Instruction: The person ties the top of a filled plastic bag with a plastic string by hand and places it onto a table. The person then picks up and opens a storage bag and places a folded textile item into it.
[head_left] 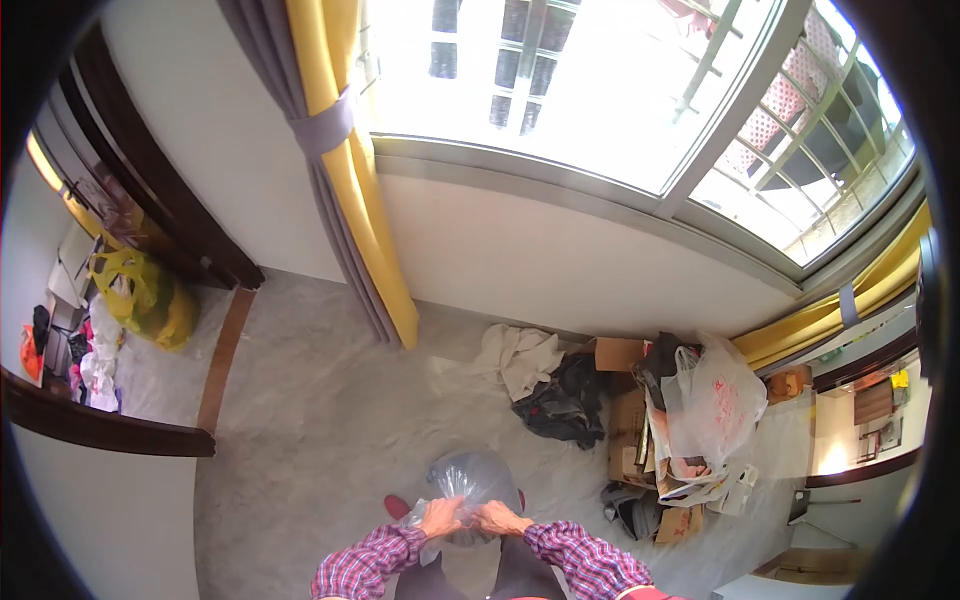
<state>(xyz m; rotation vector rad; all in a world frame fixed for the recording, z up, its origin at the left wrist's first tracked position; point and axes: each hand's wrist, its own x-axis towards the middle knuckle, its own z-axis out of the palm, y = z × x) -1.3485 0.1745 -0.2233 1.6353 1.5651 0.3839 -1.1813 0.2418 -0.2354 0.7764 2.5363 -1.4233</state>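
Note:
A clear, greyish plastic bag (478, 472) bulges out in front of the person's legs at the bottom centre, above the grey floor. My left hand (441, 517) grips the bag's gathered upper part from the left, fingers closed. Close beside it, my right hand (500, 518) is closed on the same gathered plastic from the right. Both wrists come out of checked sleeves. What the bag contains cannot be made out.
Cream cloth (522, 358) and dark cloth (567, 404) lie on the floor ahead. To the right stand cardboard boxes (627, 430) with a white plastic bag (718, 395). A yellow-green bag (150, 300) stands beyond the left doorway. Curtains (350, 200) hang by the window.

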